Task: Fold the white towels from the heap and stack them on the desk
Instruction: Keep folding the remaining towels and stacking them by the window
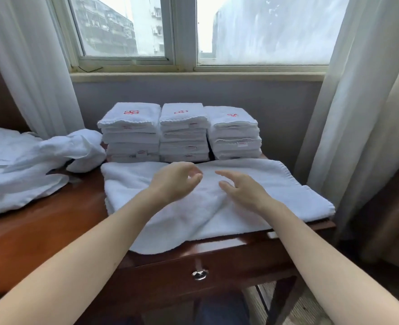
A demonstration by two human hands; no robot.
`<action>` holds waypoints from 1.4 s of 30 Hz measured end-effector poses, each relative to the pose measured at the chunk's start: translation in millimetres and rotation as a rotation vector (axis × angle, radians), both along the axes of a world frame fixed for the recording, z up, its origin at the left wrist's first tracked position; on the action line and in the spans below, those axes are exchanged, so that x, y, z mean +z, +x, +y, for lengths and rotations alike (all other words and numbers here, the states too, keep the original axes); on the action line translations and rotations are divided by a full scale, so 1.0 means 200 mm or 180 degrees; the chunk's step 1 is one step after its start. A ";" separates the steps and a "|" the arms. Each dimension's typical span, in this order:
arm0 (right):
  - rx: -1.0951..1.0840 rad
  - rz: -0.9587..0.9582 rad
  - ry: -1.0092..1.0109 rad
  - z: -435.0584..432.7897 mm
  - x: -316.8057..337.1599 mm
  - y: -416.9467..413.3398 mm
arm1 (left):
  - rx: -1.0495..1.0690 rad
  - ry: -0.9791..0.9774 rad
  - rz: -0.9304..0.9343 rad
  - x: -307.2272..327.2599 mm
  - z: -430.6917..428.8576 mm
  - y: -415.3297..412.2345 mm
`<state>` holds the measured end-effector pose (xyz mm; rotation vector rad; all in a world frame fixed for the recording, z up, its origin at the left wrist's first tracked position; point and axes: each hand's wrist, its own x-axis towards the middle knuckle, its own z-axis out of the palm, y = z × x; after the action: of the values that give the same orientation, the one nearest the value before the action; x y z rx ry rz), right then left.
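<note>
Heap (29, 165): unfolded white towels lie on the left part of the worktop (41, 231), with one lobe touching the left stack.

Stacks (184, 132): three piles of folded towels stand side by side at the far edge, red emblems on top. The right pile looks a little lower.

Towel (287, 191): one towel lies flat, just near of the stacks. Its left edge shows more than one layer, so it is judged to be part-folded. A soft ridge runs across its near middle, and its near edge overhangs the worktop front.

Left hand (175, 181): it is over the towel's far centre with the fingers loosely curled and the thumb close to the forefinger. It grasps nothing.

Right hand (243, 188): it is just beside the left hand with the fingers relaxed and parted. It grasps nothing. Contact with the cloth cannot be confirmed.

Step in hand, as judged: flattening before the next fold.

Recommendations:
- Sweep both palms outward from the centre to press out the ridge.
- Draw the overhanging edge back onto the worktop.
- Square the corners before folding.
- Fold to the footprint of the stacks with the emblem ending uppermost.
- Place the towel on the lower right pile, edges flush.
</note>
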<state>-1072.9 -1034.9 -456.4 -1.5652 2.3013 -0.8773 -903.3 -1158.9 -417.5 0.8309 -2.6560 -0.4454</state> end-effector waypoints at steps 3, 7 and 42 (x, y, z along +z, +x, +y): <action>0.0328 -0.0064 -0.0141 -0.16 0.07 0.21 | 0.0367 -0.0143 0.0268 0.06 -0.12 0.22; 0.0724 -0.0331 -0.0370 -0.38 0.16 0.49 | 0.0903 -0.0011 0.0486 0.04 -0.29 0.53; 0.1138 -0.3811 -0.0462 -0.64 0.25 0.36 | 0.0541 0.3026 0.2064 -0.05 -0.43 0.31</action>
<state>-1000.4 -1162.8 -407.4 -0.9553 1.0968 -1.3643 -842.1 -1244.0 -428.0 0.9080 -1.6834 -1.6557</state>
